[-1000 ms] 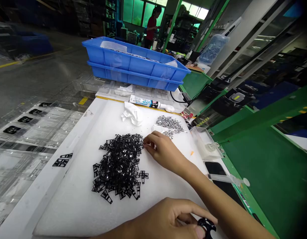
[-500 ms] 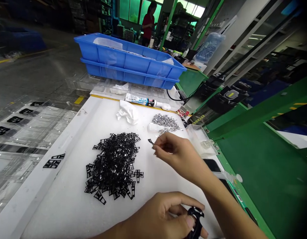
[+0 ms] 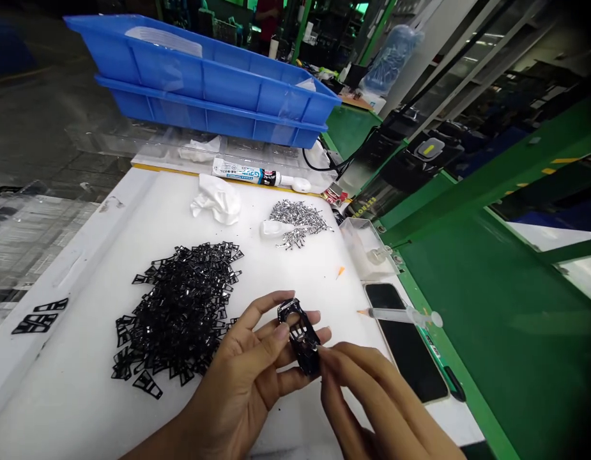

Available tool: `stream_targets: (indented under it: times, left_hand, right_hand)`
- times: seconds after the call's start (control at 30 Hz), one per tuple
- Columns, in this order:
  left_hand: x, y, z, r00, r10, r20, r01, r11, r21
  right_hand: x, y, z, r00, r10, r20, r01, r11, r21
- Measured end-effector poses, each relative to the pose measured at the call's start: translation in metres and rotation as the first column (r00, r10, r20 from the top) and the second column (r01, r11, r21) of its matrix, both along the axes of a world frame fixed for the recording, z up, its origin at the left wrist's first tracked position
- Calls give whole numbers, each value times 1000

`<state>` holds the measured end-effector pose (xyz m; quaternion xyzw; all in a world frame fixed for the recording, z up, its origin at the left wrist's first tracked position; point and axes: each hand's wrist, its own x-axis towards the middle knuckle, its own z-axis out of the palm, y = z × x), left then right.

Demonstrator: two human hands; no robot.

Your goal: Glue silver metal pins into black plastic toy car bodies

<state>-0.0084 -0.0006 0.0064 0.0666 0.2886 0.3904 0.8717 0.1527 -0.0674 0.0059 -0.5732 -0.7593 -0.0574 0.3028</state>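
Observation:
My left hand (image 3: pixel 257 364) is closed around a black toy car body shell (image 3: pixel 302 335) with cut-out openings, low in the middle of the view. The shell is tilted, one end towards the far side. My right hand (image 3: pixel 367 396) has its thumb and forefinger pinched together against the near right end of the shell. Whatever sits between those fingertips is too small and covered to make out. To the left of my hands lies a heap of small black frame-shaped plastic pieces (image 3: pixel 180 313).
Beyond the heap are a crumpled white tissue (image 3: pixel 216 199), a pile of small silver parts (image 3: pixel 299 217) and a glue tube (image 3: pixel 247 172). Stacked blue bins (image 3: pixel 204 83) stand at the back. On the right lie a syringe (image 3: pixel 400 315), a phone (image 3: pixel 413 358) and a clear box (image 3: pixel 365 249).
My right hand has come back from beside the silver parts, where it pinched a small black piece, to the car body shell. My left hand has raised and turned the shell. The view has shifted.

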Motion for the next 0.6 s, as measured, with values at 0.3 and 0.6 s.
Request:
stream_targets:
  times: [0.3,0.6]
  left_hand:
    - [0,-2,-1,998,-34,-47,35,999,12]
    - [0,-3,-4,1000,-21,-9,21,999,39]
  right_hand:
    - [-8,-1,-8,998,53,30,-54,998,31]
    - [-3,3,-9,995,90,30,-87,992,-86]
